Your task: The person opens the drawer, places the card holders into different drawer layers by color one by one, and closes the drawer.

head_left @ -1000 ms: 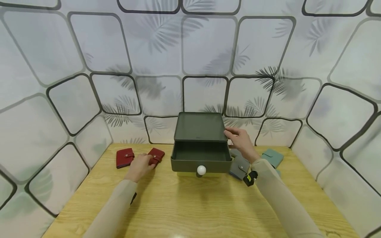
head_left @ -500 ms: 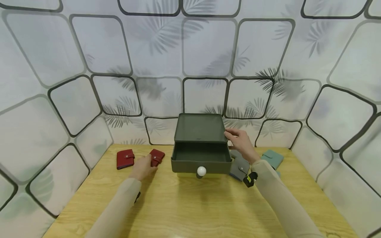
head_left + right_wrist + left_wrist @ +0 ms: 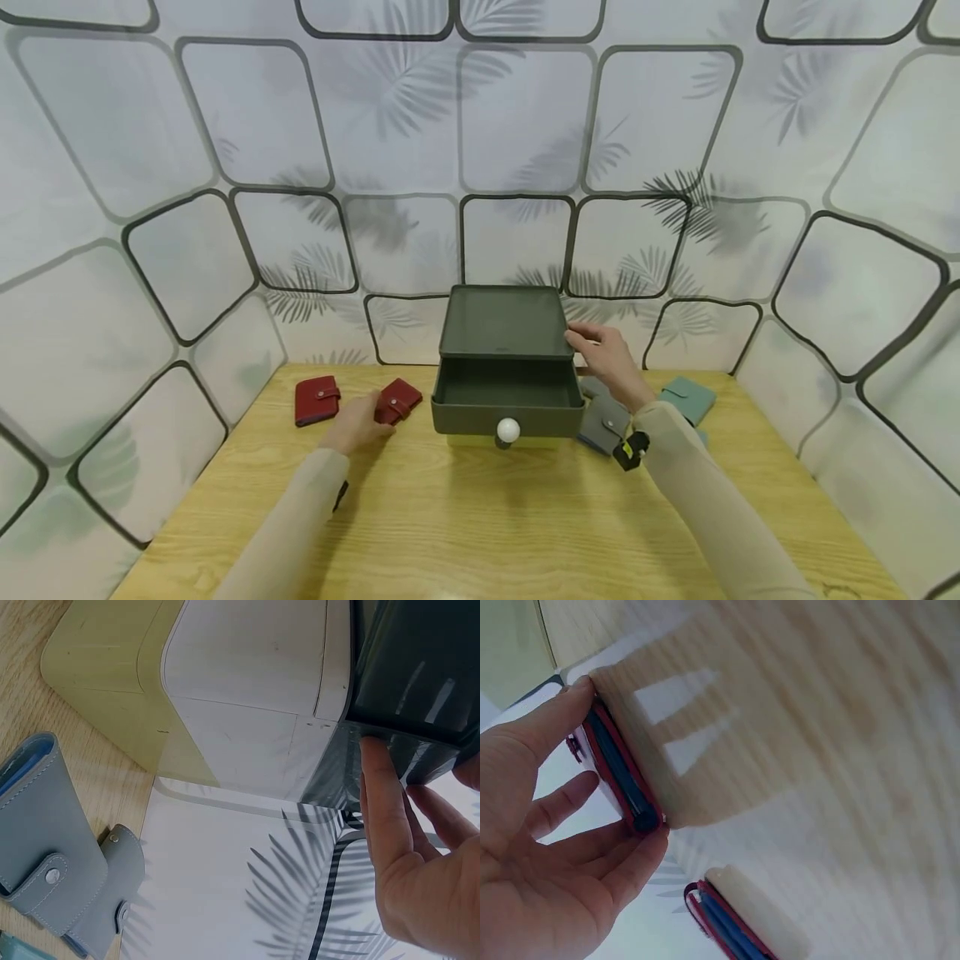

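Note:
My left hand (image 3: 356,422) holds a red snap-strap card wallet (image 3: 397,402) by its edges, thumb at one end and fingertips at the other. In the left wrist view the wallet's (image 3: 619,761) dark blue inner edge shows. A second red card wallet (image 3: 317,400) lies to the left of that hand. My right hand (image 3: 611,360) rests its fingers against the right upper edge of a dark green drawer box (image 3: 504,321). Its drawer (image 3: 480,417), with a white round knob (image 3: 507,430), is pulled out and shows a bare floor. In the right wrist view the fingers (image 3: 386,802) are fairly straight.
Grey card wallets (image 3: 603,423) lie beside the box under the right forearm. Teal ones (image 3: 687,398) lie farther right, partly hidden by the sleeve. Patterned cloth walls (image 3: 517,242) enclose the wooden table (image 3: 480,517) at the back and sides.
The red wallet at my left hand has turned and shifted slightly right. My left hand has moved only a little. The right hand and the drawer box have stayed still.

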Demonstrator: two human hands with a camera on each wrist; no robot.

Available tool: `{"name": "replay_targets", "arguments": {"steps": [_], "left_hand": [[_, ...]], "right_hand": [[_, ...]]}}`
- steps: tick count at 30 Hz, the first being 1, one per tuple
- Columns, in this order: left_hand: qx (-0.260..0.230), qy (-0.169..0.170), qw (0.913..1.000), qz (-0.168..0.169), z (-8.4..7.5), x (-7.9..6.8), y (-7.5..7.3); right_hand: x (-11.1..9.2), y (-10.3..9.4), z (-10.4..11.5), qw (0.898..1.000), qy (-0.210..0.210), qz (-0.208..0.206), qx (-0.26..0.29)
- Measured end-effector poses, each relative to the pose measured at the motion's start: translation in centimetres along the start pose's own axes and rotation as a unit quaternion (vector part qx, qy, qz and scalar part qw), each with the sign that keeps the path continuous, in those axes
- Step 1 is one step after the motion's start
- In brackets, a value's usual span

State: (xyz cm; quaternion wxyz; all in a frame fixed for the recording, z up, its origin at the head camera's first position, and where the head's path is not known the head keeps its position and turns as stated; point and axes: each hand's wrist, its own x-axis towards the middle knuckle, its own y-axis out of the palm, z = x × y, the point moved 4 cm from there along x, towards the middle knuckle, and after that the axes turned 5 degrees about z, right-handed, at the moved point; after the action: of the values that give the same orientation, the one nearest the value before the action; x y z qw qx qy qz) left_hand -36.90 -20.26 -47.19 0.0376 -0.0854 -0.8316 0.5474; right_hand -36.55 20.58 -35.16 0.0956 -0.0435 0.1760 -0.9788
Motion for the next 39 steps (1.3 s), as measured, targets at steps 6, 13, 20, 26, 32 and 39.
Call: {"name": "replay_targets", "arguments": {"steps": [6, 13, 20, 26, 32, 39], "left_hand": [[-0.011, -0.006, 0.9999, -0.006, 0.0, 0.2, -0.1], [-0.016, -0.007, 0.9995, -0.027, 0.2, 0.2, -0.3], [-0.037, -0.012, 0.9981, -0.047, 0.3, -0.3, -0.6], [-0.051, -0.009, 0.9958, -0.075, 0.4, -0.9, -1.1], [-0.073, -0.008, 0.9913, -0.109, 0.4, -1.5, -1.8], [-0.084, -0.001, 0.9862, -0.142, 0.2, -2.0, -2.8]], "right_hand": [[0.1, 0.0, -0.1, 1.000, -0.007, 0.004, 0.001], [0.2, 0.0, -0.3, 1.000, -0.006, 0.006, -0.001], [0.1, 0.0, -0.2, 1.000, -0.007, 0.005, 0.000], [0.0, 0.0, -0.2, 1.000, -0.007, 0.004, -0.004], [0.0, 0.1, -0.1, 1.000, -0.005, 0.003, -0.003], [0.0, 0.1, -0.1, 1.000, -0.005, 0.002, -0.005]]}}
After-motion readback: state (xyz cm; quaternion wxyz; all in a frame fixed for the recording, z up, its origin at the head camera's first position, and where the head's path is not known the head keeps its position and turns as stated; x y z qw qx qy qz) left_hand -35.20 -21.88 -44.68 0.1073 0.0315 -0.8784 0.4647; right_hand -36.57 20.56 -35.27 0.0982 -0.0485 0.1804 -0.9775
